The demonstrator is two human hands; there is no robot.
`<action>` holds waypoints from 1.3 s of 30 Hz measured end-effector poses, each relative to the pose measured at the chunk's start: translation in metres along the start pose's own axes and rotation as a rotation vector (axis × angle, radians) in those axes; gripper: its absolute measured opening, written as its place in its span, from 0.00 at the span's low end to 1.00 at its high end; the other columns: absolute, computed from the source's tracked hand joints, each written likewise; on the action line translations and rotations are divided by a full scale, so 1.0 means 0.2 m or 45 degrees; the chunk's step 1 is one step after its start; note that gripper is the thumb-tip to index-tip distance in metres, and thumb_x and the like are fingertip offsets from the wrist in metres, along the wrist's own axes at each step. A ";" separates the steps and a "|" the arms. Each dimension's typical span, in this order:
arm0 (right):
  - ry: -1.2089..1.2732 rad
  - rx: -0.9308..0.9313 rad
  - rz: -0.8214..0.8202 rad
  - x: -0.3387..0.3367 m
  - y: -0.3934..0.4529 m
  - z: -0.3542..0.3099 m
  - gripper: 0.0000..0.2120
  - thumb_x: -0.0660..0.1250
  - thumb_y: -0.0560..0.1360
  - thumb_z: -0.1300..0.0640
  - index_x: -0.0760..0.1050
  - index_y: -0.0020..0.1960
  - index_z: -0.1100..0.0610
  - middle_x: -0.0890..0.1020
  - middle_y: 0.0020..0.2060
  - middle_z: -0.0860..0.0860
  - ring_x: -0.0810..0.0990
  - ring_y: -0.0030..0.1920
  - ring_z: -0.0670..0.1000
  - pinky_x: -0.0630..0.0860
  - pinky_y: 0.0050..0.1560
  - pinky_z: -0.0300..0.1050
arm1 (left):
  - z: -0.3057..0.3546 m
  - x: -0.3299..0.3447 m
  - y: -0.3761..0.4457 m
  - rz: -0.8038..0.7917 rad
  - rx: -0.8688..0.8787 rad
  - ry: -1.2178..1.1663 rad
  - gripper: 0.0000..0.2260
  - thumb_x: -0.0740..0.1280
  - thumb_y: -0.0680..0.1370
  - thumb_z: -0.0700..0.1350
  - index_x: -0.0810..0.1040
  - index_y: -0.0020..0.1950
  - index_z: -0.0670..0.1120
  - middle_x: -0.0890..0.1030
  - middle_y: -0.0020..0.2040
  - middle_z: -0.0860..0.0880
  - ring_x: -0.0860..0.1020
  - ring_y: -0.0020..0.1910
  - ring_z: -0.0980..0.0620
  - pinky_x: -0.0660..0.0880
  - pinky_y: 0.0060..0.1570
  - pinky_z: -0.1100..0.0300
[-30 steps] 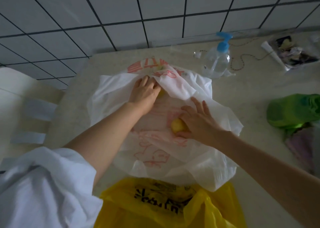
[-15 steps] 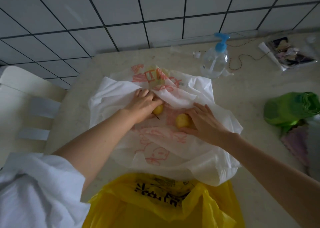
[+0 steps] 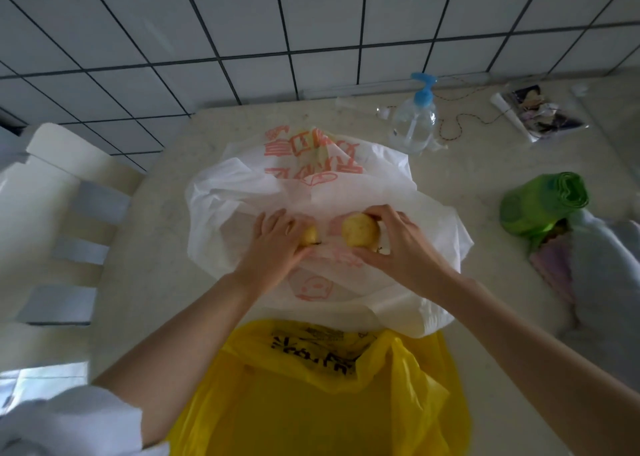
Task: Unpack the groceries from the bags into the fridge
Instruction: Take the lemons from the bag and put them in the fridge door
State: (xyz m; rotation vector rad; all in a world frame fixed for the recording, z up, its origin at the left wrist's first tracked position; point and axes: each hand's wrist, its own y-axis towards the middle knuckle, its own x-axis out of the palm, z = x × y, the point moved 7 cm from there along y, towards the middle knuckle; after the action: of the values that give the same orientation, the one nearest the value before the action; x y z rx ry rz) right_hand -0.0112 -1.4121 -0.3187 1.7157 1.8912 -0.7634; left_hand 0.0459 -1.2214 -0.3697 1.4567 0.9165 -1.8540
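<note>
A white plastic bag (image 3: 242,192) with red print lies open on the counter. Over its middle, my left hand (image 3: 273,244) grips a small yellow fruit (image 3: 310,235), mostly hidden under the fingers. Beside it, my right hand (image 3: 398,244) holds a second, larger yellow fruit (image 3: 360,229) between thumb and fingers, lifted just above the bag. A yellow plastic bag (image 3: 311,393) with black print sits closest to me, below both hands.
A clear pump bottle with a blue top (image 3: 414,119) stands behind the white bag near the tiled wall. A green bag (image 3: 540,202) and a pale bag (image 3: 606,275) lie at the right. A white chair (image 3: 59,192) stands left of the counter.
Both hands have drawn back toward me out of the white bag's folds, each now holding a yellow fruit in plain sight.
</note>
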 end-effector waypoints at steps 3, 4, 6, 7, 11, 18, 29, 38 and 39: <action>0.084 -0.055 0.121 -0.02 -0.11 -0.15 0.28 0.76 0.67 0.49 0.68 0.62 0.52 0.76 0.56 0.46 0.74 0.55 0.47 0.74 0.54 0.45 | 0.05 -0.15 -0.18 0.271 -0.114 -0.434 0.22 0.61 0.77 0.59 0.68 0.69 0.52 0.74 0.60 0.48 0.71 0.64 0.44 0.64 0.65 0.49; 0.113 -0.052 0.142 -0.02 -0.15 -0.19 0.28 0.77 0.66 0.50 0.69 0.61 0.52 0.76 0.56 0.47 0.75 0.54 0.48 0.76 0.53 0.46 | 0.07 -0.18 -0.25 0.293 -0.168 -0.622 0.22 0.64 0.77 0.57 0.68 0.69 0.53 0.72 0.61 0.50 0.71 0.62 0.48 0.66 0.64 0.54; 0.173 -0.014 0.151 0.01 -0.25 -0.28 0.28 0.78 0.66 0.51 0.69 0.61 0.51 0.76 0.56 0.47 0.76 0.53 0.49 0.78 0.51 0.47 | 0.09 -0.24 -0.41 0.361 -0.264 -0.882 0.22 0.67 0.77 0.55 0.68 0.69 0.54 0.70 0.61 0.52 0.70 0.59 0.54 0.66 0.60 0.66; 0.205 0.008 0.152 0.04 -0.30 -0.32 0.28 0.78 0.66 0.51 0.69 0.61 0.50 0.76 0.56 0.47 0.76 0.53 0.49 0.79 0.50 0.46 | 0.09 -0.27 -0.50 0.412 -0.317 -0.949 0.22 0.68 0.77 0.53 0.68 0.69 0.54 0.69 0.61 0.52 0.70 0.58 0.56 0.66 0.58 0.70; 0.404 0.089 0.138 0.16 -0.51 -0.48 0.26 0.77 0.67 0.54 0.70 0.60 0.44 0.75 0.57 0.43 0.77 0.54 0.47 0.80 0.49 0.44 | 0.07 -0.31 -0.91 0.598 -0.633 -1.199 0.21 0.72 0.74 0.50 0.72 0.65 0.55 0.68 0.60 0.52 0.75 0.55 0.55 0.76 0.54 0.62; 0.481 -0.005 -0.020 0.50 -0.91 -0.84 0.25 0.78 0.66 0.57 0.71 0.58 0.44 0.78 0.54 0.44 0.78 0.52 0.46 0.76 0.40 0.32 | 0.06 -0.31 -1.73 0.861 -0.930 -1.436 0.18 0.74 0.72 0.51 0.75 0.59 0.56 0.78 0.55 0.56 0.80 0.48 0.57 0.77 0.42 0.66; 0.485 -0.278 -0.272 1.11 -1.66 -1.51 0.27 0.78 0.66 0.59 0.72 0.61 0.48 0.76 0.57 0.48 0.77 0.52 0.44 0.76 0.40 0.31 | 0.13 -0.22 -2.95 1.074 -1.184 -1.545 0.18 0.75 0.72 0.45 0.76 0.60 0.54 0.81 0.52 0.53 0.81 0.47 0.52 0.76 0.42 0.65; 0.450 -0.472 -0.508 1.52 -2.26 -1.96 0.27 0.77 0.67 0.56 0.71 0.64 0.51 0.74 0.58 0.46 0.76 0.55 0.41 0.76 0.46 0.29 | 0.15 -0.13 -3.83 1.299 -1.343 -1.417 0.18 0.75 0.72 0.46 0.75 0.59 0.53 0.80 0.52 0.54 0.81 0.46 0.54 0.78 0.41 0.66; 0.431 -0.495 -0.534 1.56 -2.30 -2.00 0.27 0.77 0.67 0.56 0.71 0.64 0.52 0.74 0.58 0.47 0.76 0.55 0.43 0.76 0.47 0.29 | 0.15 -0.12 -3.91 1.320 -1.365 -1.387 0.18 0.74 0.72 0.47 0.75 0.60 0.53 0.80 0.53 0.54 0.81 0.47 0.54 0.78 0.42 0.67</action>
State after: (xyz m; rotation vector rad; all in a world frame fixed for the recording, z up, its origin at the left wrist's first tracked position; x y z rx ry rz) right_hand -0.4929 -0.9410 -0.1947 1.2805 2.4795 -0.2163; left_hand -0.5914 -0.7909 -0.2223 0.0359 0.2975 -0.7939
